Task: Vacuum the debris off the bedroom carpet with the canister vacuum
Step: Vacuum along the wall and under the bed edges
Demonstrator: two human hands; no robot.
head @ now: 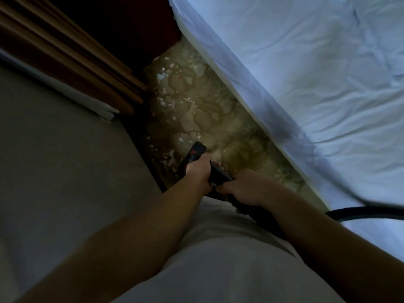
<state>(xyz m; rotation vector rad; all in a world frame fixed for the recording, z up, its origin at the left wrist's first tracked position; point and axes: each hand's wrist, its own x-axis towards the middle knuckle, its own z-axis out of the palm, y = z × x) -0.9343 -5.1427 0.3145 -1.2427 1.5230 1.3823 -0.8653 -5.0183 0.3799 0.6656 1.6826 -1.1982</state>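
A narrow strip of patterned beige carpet (209,119) runs between the bed and the wall. White debris scraps (162,101) lie scattered along its left side, with more near the vacuum head. The black vacuum wand and head (195,153), marked with a little red, points down at the carpet. My left hand (200,171) grips the wand near its front. Just behind it, my right hand (244,189) holds the dark handle. The black hose (360,212) curves off to the right across the bed edge.
A bed with a rumpled white sheet (317,84) fills the right side. Brown curtains (65,53) hang at the upper left above a grey surface (65,160). The corner beyond the carpet is dark. My light shirt fills the bottom.
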